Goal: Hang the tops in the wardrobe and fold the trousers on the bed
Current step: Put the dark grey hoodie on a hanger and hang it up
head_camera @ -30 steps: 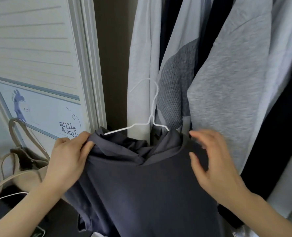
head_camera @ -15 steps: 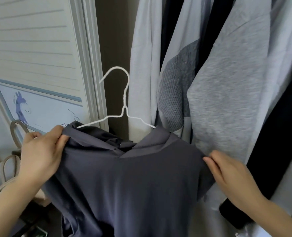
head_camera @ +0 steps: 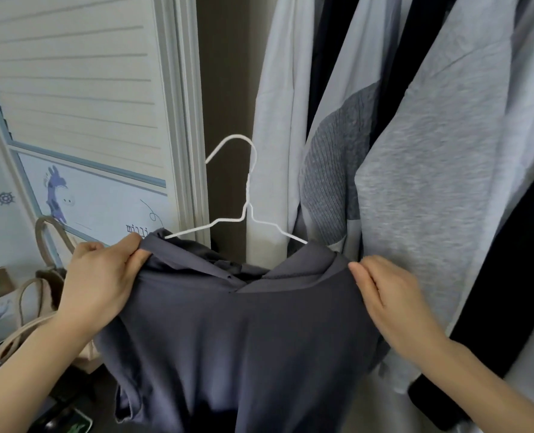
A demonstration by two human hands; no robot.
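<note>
- At the far left we see a beige bag (head_camera: 45, 295) with looped handles, standing below a louvred wardrobe door (head_camera: 81, 89) that bears a blue animal print.
- Our left hand (head_camera: 101, 282) pinches the left shoulder of the dark grey top (head_camera: 243, 345), thumb and fingers curled round a bunch of the cloth.
- The top sits on a white wire hanger (head_camera: 247, 195), held near us in front of the wardrobe opening; the hook stands free in the air, on no rail.
- Our right hand (head_camera: 390, 304) rests at the top's right shoulder, fingers bent against the cloth; whether they truly grasp it we cannot tell from here.
- To the right hang pale, grey (head_camera: 440, 182) and black garments, close behind the hanger.
</note>
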